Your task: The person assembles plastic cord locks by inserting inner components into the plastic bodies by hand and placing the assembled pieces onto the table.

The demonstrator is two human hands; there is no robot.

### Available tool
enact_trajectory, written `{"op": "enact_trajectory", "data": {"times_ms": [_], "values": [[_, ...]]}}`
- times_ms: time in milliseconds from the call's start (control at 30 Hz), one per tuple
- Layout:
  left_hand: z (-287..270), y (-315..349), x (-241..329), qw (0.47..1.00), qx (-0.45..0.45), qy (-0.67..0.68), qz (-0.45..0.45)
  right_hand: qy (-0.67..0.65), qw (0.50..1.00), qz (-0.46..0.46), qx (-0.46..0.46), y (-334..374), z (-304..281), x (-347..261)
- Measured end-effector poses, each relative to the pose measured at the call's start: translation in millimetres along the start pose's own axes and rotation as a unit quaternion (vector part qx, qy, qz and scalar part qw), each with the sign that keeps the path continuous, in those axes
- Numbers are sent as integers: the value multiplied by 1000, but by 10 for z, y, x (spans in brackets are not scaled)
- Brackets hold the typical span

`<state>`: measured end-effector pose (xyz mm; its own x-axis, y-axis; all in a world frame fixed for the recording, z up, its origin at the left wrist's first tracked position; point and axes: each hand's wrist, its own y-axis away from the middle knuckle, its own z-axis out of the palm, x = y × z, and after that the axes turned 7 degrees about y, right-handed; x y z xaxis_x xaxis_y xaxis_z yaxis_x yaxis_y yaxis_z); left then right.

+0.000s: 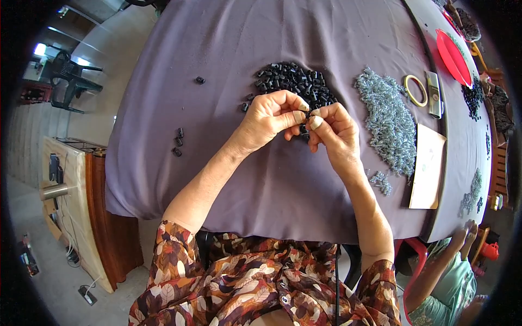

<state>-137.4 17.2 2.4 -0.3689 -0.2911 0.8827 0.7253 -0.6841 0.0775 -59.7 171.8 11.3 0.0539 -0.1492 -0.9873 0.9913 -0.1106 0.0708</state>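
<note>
Left hand [265, 122], right hand [338, 130]: both pinching small dark part [308, 115] | part: between fingertips, mostly hidden, at black pile [291, 79] | likely best: tips opposed, part square, pressure light

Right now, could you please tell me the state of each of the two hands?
Left hand: closed, pinching a small dark piece, mostly hidden by the fingers.
Right hand: closed, pinching at that same piece.

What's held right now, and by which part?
A small dark piece, pinched by both the left hand and the right hand; which part each grips cannot be told.
</note>
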Motion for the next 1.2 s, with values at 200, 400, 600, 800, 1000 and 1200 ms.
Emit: {"op": "enact_trajectory", "data": {"times_ms": [200,400,600,800,1000,1200], "values": [[-2,1,-13,1000,5,-30,6,-15,999,31,-11,-18,-30,8],[6,11,-27,1000,3,-8,9,-31,998,42,-17,-12,-35,20],[4,23,-28,1000,6,7,-10,-42,998,49,-24,-13,-43,34],[40,51,30,999,-9,39,-29,-68,993,69,-70,-17,-100,-1],[49,58,7,999,-16,48,-12,-49,994,66,-72,-4,-85,-20],[62,71,-20,999,-18,24,19,-55,995,47,-72,-4,-91,-4]]}}
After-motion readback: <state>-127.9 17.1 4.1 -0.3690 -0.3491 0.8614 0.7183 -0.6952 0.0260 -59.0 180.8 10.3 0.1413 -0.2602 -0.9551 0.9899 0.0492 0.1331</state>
